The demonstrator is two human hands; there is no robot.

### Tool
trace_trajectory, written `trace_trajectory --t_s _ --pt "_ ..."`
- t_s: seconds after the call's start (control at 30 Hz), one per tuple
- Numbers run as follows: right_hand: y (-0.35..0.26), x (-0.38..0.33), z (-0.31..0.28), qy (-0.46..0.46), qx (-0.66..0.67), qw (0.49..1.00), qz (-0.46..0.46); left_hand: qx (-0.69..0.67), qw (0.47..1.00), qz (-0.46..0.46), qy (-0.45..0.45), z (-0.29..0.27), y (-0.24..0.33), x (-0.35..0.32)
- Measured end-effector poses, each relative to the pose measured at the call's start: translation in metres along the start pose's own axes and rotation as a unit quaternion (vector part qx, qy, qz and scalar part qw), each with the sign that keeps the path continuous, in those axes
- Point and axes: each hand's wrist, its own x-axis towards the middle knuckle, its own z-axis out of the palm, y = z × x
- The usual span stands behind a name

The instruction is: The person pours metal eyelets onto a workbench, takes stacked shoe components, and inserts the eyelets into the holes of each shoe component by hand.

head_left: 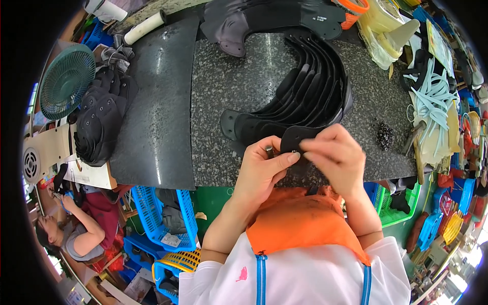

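My left hand point(260, 165) is closed on the end of a black curved shoe-upper piece point(292, 136), thumb on its near edge. A short metal cylinder point(269, 151) shows between its fingers; I cannot tell what it is. A small shiny bit sits by the thumb tip. My right hand point(339, 157) pinches at the right side of the same end, slightly blurred, and what its fingertips hold is hidden. Beyond both hands, a fanned row of similar black curved pieces point(316, 84) lies on the speckled stone slab point(223, 76); some ends have small holes.
Small dark metal eyelets point(385, 136) are heaped at right, beside a hammer point(415, 134). Pale blue strips point(434, 99) lie farther right. At left are a dark mat point(152, 112), stacked black pieces point(101, 114) and a green fan point(67, 81). Another person point(86, 229) sits at lower left.
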Motion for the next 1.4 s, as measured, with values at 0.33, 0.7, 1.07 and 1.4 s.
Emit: trace_trajectory --t_s 0.33,0.7,1.07,1.4 --pt "0.014 0.008 0.021 0.139 -0.128 0.957 -0.220 0.230 0.972 0.046 0.035 0.025 -0.001 -0.003" --pt "0.066 -0.016 -0.073 0.192 -0.326 0.922 0.080 0.498 0.830 0.240 0.076 0.002 -0.005 0.007" --pt "0.114 -0.031 -0.088 0.138 -0.426 0.894 -0.006 0.659 0.642 0.314 0.234 -0.017 -0.006 -0.008" --pt "0.107 -0.024 -0.087 0.107 -0.396 0.910 0.061 0.513 0.808 0.257 0.135 -0.029 -0.008 -0.014"
